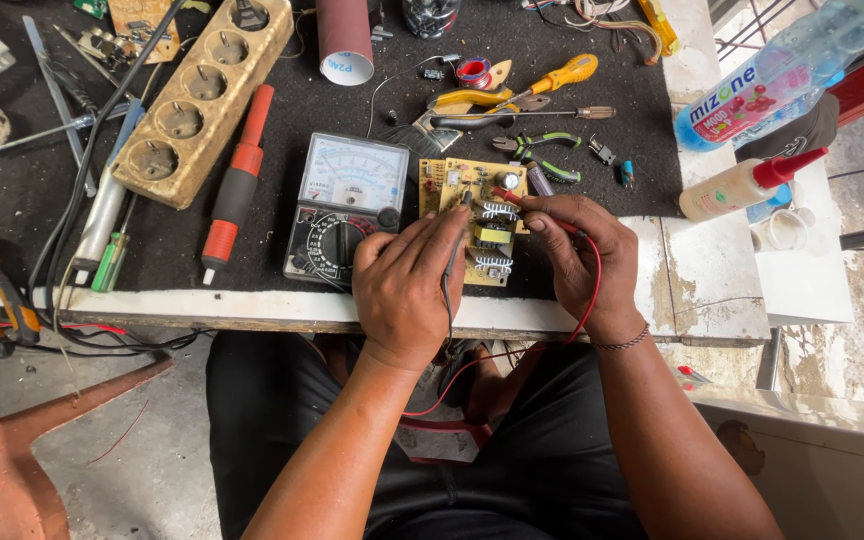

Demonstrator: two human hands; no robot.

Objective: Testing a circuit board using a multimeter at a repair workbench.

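Observation:
A yellow circuit board (452, 180) lies on the black mat near the bench's front edge. My left hand (407, 285) pinches a black test probe whose tip touches the board's upper middle. My right hand (582, 255) grips a red test probe, its tip also on the board near a round component. The red lead loops down past my right wrist into my lap. An analog multimeter (345, 205) with a white dial face sits just left of the board, touching my left hand's knuckle side.
A beige multi-socket power strip (202, 95) and a red-handled screwdriver (235, 185) lie to the left. Pliers, cutters and screwdrivers (522, 100) crowd the mat behind the board. A glue bottle (742, 185) and a plastic drink bottle (782, 70) rest at right.

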